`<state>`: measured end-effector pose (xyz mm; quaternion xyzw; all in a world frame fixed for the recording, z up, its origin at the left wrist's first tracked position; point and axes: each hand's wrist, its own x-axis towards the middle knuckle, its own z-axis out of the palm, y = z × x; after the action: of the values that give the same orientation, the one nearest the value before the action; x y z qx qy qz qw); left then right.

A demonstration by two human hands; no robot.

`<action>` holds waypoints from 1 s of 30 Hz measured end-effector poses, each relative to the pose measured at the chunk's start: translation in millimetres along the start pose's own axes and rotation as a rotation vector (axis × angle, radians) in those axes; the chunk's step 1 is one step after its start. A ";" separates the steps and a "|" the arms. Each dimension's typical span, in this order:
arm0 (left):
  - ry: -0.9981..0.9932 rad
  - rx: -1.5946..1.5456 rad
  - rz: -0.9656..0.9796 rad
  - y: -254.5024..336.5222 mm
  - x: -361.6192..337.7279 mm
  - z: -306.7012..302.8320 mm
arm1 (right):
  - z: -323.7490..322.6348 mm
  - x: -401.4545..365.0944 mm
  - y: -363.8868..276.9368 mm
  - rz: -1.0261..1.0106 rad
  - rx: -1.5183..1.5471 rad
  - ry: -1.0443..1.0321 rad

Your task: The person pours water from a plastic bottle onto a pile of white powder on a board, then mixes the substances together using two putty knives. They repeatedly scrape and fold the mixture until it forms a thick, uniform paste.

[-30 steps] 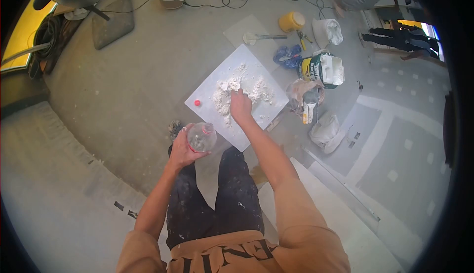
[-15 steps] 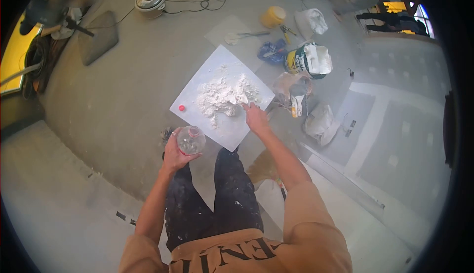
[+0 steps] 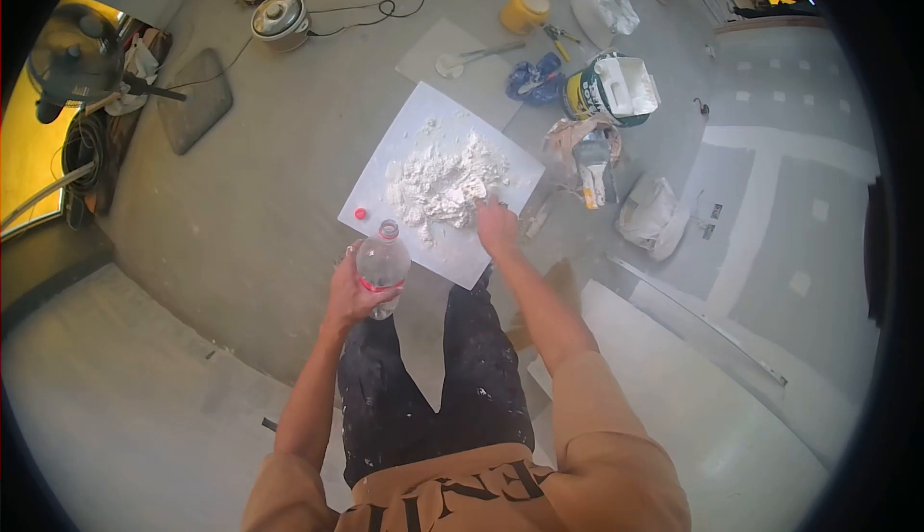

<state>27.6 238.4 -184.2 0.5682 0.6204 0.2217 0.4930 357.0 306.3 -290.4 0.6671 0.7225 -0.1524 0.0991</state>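
Observation:
My left hand (image 3: 348, 291) is wrapped round a clear plastic bottle (image 3: 383, 260) with a red band and an uncapped neck. Clear liquid shows low in it, and it stands nearly upright beside the near left edge of a white board (image 3: 373, 178). A loose heap of white powder (image 3: 423, 176) covers the middle of that board, hollowed towards its centre. At the heap's right side is my right hand (image 3: 497, 228), its fingers closed; a pale, powder-coated piece shows at the fingertips, but I cannot tell what it is. A red bottle cap (image 3: 361, 213) lies on the board's left corner.
Right of the board are an open paper bag (image 3: 568, 137) with a wide brush (image 3: 595, 171), a green-and-yellow tub (image 3: 587, 94) and white sacks (image 3: 650, 214). Behind lie a yellow bucket (image 3: 525, 11) and a long-handled tool (image 3: 481, 53). A lidded pot (image 3: 279, 22) and cables stand farther left.
My left hand has brought the bottle slightly right and turned it more side-on, its neck now nearer the board. My right hand has shifted a little within the powder, which looks more hollowed.

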 end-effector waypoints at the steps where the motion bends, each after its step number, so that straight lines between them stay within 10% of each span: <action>1: -0.004 -0.029 0.007 -0.3 2.2 2.9 | 0.2 3.5 -1.6 0.000 0.004 0.002; 30: -0.485 0.553 -0.296 -29.0 69.0 61.1 | 19.2 0.3 -2.0 -0.088 0.062 0.113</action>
<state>75.4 277.2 -258.6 0.6197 0.5975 -0.1677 0.4804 353.8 299.6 -308.3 0.6451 0.7503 -0.1410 0.0307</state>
